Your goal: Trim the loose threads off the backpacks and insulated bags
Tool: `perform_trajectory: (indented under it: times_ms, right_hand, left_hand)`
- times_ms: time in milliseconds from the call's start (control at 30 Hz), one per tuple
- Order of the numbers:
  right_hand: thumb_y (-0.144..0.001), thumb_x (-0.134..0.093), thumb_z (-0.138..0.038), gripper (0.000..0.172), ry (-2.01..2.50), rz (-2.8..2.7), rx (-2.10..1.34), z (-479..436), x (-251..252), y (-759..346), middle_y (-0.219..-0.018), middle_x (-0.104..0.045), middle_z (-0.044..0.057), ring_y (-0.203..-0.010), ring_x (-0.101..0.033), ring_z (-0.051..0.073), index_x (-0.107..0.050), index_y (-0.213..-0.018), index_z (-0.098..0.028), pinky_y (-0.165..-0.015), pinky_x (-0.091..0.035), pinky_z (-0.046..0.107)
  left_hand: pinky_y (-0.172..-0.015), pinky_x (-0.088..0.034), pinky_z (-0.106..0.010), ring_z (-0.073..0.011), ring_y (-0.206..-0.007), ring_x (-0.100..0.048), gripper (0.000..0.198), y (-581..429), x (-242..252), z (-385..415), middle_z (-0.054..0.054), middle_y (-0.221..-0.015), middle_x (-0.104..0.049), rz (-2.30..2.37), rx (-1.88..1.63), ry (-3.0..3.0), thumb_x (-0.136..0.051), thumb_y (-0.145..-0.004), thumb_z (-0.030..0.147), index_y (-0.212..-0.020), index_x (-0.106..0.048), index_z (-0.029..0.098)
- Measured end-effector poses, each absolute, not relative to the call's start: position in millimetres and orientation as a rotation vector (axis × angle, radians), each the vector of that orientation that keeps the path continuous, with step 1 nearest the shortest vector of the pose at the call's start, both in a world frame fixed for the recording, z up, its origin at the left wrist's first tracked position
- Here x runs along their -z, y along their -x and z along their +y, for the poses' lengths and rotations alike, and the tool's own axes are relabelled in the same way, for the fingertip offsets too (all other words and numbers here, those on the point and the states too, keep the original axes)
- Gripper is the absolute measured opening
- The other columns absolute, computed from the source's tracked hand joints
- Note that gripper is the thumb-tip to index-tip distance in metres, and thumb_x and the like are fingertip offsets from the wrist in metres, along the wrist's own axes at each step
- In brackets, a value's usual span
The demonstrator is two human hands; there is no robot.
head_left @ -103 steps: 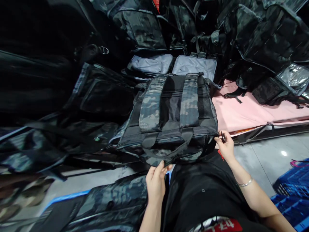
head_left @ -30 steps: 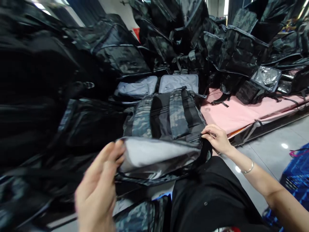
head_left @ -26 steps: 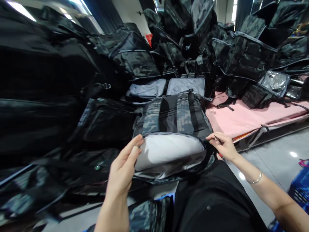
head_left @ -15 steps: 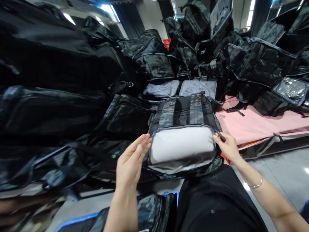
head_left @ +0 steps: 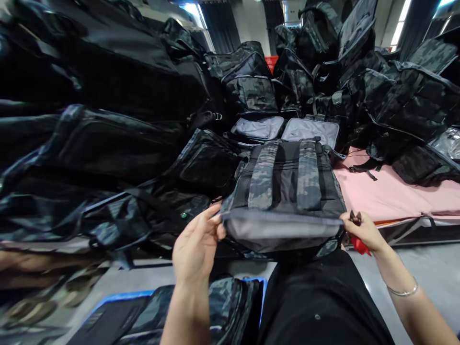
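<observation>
A dark camouflage backpack point(head_left: 285, 191) lies before me with its two shoulder straps facing up. Its near end gapes, showing a pale grey lining point(head_left: 280, 230) under a piped rim. At the left corner of that rim, my left hand point(head_left: 196, 244) is closed, thumb and fingers pinching the edge. My right hand point(head_left: 364, 232) pinches the opposite corner, so the rim is stretched between both hands. A small dark pointed tool point(head_left: 355, 218) sticks up from the right hand, its kind unclear. Something red point(head_left: 360, 246) hangs just under that hand.
Piled camouflage bags point(head_left: 251, 86) surround the backpack at left and behind. A pink sheet point(head_left: 395, 187) covers the surface to the right. Below, more folded bags point(head_left: 230, 306) sit in a blue-edged container point(head_left: 125, 295). Another person's arm point(head_left: 43, 263) shows at far left.
The near rim has come down and toward me, so the white inside panel is mostly covered and more of the straps shows. My left hand has closed on the edge. The view has shifted left.
</observation>
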State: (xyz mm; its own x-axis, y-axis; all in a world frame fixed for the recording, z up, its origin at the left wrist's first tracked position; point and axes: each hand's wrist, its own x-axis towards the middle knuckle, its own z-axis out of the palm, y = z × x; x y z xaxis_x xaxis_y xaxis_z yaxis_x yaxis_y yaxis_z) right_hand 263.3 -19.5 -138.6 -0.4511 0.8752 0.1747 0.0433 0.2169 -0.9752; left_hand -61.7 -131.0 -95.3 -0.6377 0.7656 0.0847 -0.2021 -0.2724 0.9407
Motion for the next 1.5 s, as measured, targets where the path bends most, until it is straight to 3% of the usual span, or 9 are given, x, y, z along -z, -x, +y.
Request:
perform_trajectory:
  times_ms: [133, 233, 367, 467, 567, 767, 1067, 1300, 1500]
  right_hand:
    - [-0.081, -0.055, -0.048, 0.037, 0.848, -1.81, -1.392, -28, 142, -279, -0.066, -0.063, 0.005, -0.061, -0.058, 0.015, -0.065, -0.067, -0.015, -0.059, -0.046, 0.026]
    - [-0.082, -0.058, -0.041, 0.027, 0.991, -1.805, -1.201, -40, 145, -277, -0.071, -0.061, 0.003, -0.06, -0.056, 0.013, -0.065, -0.09, -0.017, -0.058, -0.047, 0.025]
    - [-0.084, -0.056, -0.033, 0.036, 1.037, -1.86, -0.927, -59, 146, -263, -0.091, -0.06, 0.005, -0.079, -0.059, 0.016, -0.048, -0.117, -0.021, -0.072, -0.05, 0.029]
    - [-0.089, -0.049, -0.028, 0.027, 0.986, -1.933, -0.787, -72, 142, -247, -0.103, -0.06, 0.008, -0.095, -0.058, 0.019, -0.048, -0.115, -0.023, -0.083, -0.048, 0.033]
    - [-0.087, -0.051, -0.024, 0.022, 0.828, -2.065, -0.718, -79, 136, -228, -0.105, -0.059, 0.008, -0.097, -0.058, 0.02, -0.054, -0.109, -0.023, -0.081, -0.049, 0.032]
    - [-0.087, -0.052, -0.018, 0.024, 0.672, -2.159, -0.698, -78, 131, -198, -0.099, -0.06, 0.009, -0.089, -0.06, 0.019, -0.058, -0.109, -0.022, -0.074, -0.051, 0.03]
    - [-0.083, -0.054, -0.015, 0.023, 0.612, -2.373, -0.721, -63, 134, -167, -0.095, -0.061, 0.006, -0.085, -0.06, 0.018, -0.061, -0.104, -0.021, -0.076, -0.05, 0.03]
    - [-0.086, -0.049, -0.014, 0.015, 0.599, -2.343, -0.665, -61, 130, -163, -0.083, -0.062, 0.005, -0.079, -0.058, 0.017, -0.063, -0.087, -0.02, -0.073, -0.048, 0.029]
    - [-0.086, -0.049, -0.016, 0.018, 0.57, -2.336, -0.681, -68, 130, -165, -0.092, -0.062, 0.007, -0.084, -0.058, 0.018, -0.061, -0.099, -0.019, -0.075, -0.049, 0.03]
  left_hand:
    - [-0.033, -0.026, -0.018, -0.0055, -0.035, -0.04, 0.033, 51, 115, -161, 0.0, -0.057, -0.062, 1.396, -1.902, -0.64, -0.064, -0.069, 0.047, -0.078, -0.065, 0.015]
    - [-0.034, -0.027, -0.019, -0.0066, -0.036, -0.04, 0.035, 23, 144, -180, 0.0, -0.051, -0.057, 1.482, -1.786, -0.574, -0.065, -0.069, 0.049, -0.066, -0.061, 0.014]
    - [-0.047, -0.042, -0.022, -0.0104, -0.05, -0.053, 0.035, -22, 172, -190, -0.006, -0.064, -0.066, 1.384, -1.598, -0.431, -0.066, -0.071, 0.047, -0.072, -0.065, 0.012]
    - [-0.072, -0.05, -0.029, -0.0185, -0.079, -0.064, 0.04, -44, 171, -184, -0.014, -0.094, -0.07, 1.213, -1.605, -0.322, -0.07, -0.069, 0.044, -0.094, -0.067, 0.013]
    - [-0.084, -0.048, -0.034, -0.0209, -0.097, -0.061, 0.044, -52, 162, -170, -0.011, -0.109, -0.066, 1.046, -1.695, -0.247, -0.071, -0.068, 0.042, -0.106, -0.065, 0.019]
    - [-0.064, -0.044, -0.023, -0.0104, -0.063, -0.053, 0.029, -52, 169, -149, 0.0, -0.068, -0.061, 1.334, -1.792, -0.459, -0.069, -0.071, 0.034, -0.095, -0.068, 0.019]
    - [-0.063, -0.039, -0.025, -0.0149, -0.063, -0.05, 0.019, -48, 174, -158, 0.0, -0.062, -0.057, 1.594, -1.657, -0.781, -0.062, -0.074, 0.036, -0.067, -0.064, 0.018]
    - [-0.061, -0.037, -0.025, -0.0141, -0.061, -0.047, 0.023, -47, 172, -159, 0.0, -0.06, -0.056, 1.633, -1.633, -0.807, -0.062, -0.074, 0.038, -0.064, -0.064, 0.018]
    - [-0.062, -0.039, -0.024, -0.0134, -0.062, -0.049, 0.021, -49, 177, -161, 0.001, -0.063, -0.057, 1.598, -1.664, -0.799, -0.062, -0.076, 0.036, -0.066, -0.063, 0.018]
